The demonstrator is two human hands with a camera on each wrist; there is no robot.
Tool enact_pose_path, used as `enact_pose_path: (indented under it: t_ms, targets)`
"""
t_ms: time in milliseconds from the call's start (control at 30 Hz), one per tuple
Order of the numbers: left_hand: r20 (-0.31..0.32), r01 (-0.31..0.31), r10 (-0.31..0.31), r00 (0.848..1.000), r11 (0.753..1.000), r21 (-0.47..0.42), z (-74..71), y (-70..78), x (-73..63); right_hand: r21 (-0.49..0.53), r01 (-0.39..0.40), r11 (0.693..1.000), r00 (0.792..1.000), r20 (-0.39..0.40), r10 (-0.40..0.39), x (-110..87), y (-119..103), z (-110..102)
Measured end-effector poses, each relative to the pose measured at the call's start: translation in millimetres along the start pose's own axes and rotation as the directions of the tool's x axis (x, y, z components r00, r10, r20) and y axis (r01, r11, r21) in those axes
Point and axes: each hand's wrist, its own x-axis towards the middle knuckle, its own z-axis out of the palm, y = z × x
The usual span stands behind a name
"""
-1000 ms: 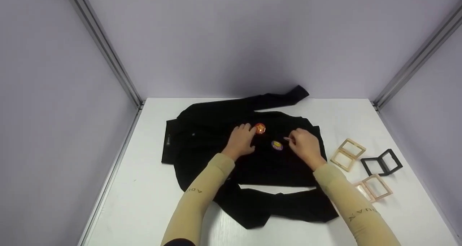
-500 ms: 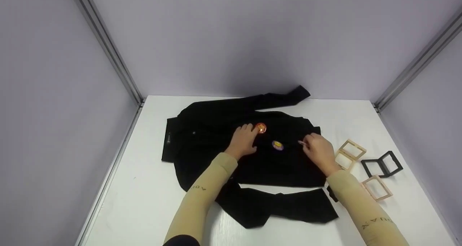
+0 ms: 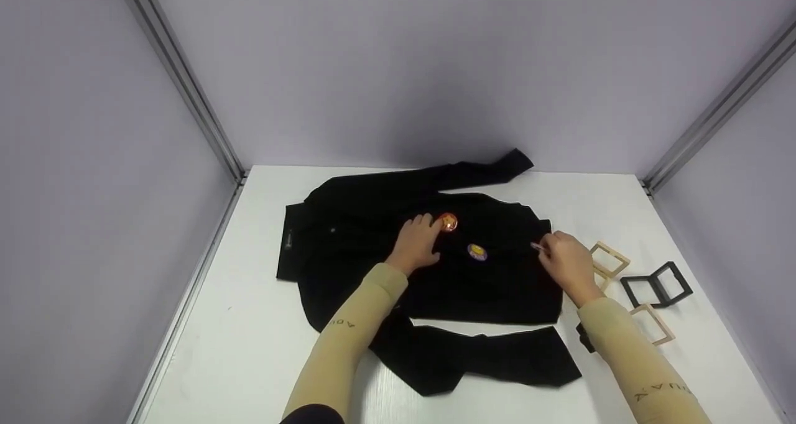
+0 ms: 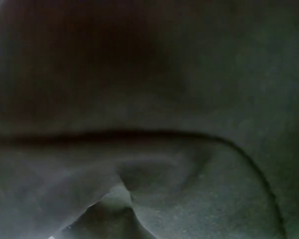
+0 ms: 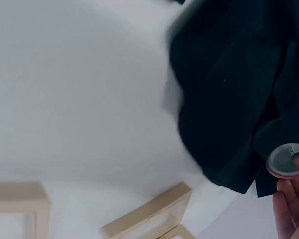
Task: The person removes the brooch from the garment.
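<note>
A black long-sleeved shirt [image 3: 373,200] lies spread on a white table, its collar to the left. My left hand [image 3: 415,244] rests on the shirt, fingertips at the edge of a round red-orange button badge [image 3: 448,222]. A purple and yellow button badge [image 3: 477,252] lies on the cloth nearby. Over the shirt's hem, my right hand [image 3: 569,263] pinches another button badge [image 5: 280,162] between thumb and fingers. Its grey back and pinkish-red rim show in the right wrist view. Only dark cloth [image 4: 229,189] fills the left wrist view.
Right of the shirt stand a black hinged frame [image 3: 657,285], a beige frame [image 3: 609,260] and a pink frame [image 3: 653,324], the last two partly behind the right arm. A small black object [image 3: 585,338] shows beside the right sleeve. Pale walls enclose the table.
My right hand has moved right with the pinched badge, from beside the purple badge to the shirt's hem. The left hand has stayed nearly still by the red-orange badge.
</note>
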Motion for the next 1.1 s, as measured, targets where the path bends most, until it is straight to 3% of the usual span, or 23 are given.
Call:
enact_pose_path:
  t_ms: [633, 900, 1100]
  targets:
    - [-0.019, 0.016, -0.016, 1.000, 0.999, -0.046, -4.5, 10.5, 12.8, -0.057, -0.037, 0.998, 0.997, -0.063, 0.033, -21.5, 34.3, -18.8]
    - [-0.025, 0.033, -0.035, 0.999, 0.998, -0.061, 3.2, 9.1, 22.0, -0.102, -0.073, 0.992, 0.996, -0.060, 0.068, -30.5, 46.8, -19.9]
    - [-0.019, 0.069, -0.070, 0.997, 0.995, -0.067, 8.3, 6.8, 22.9, -0.131, -0.043, 0.991, 0.993, -0.111, 0.028, -37.0, 49.2, -21.1]
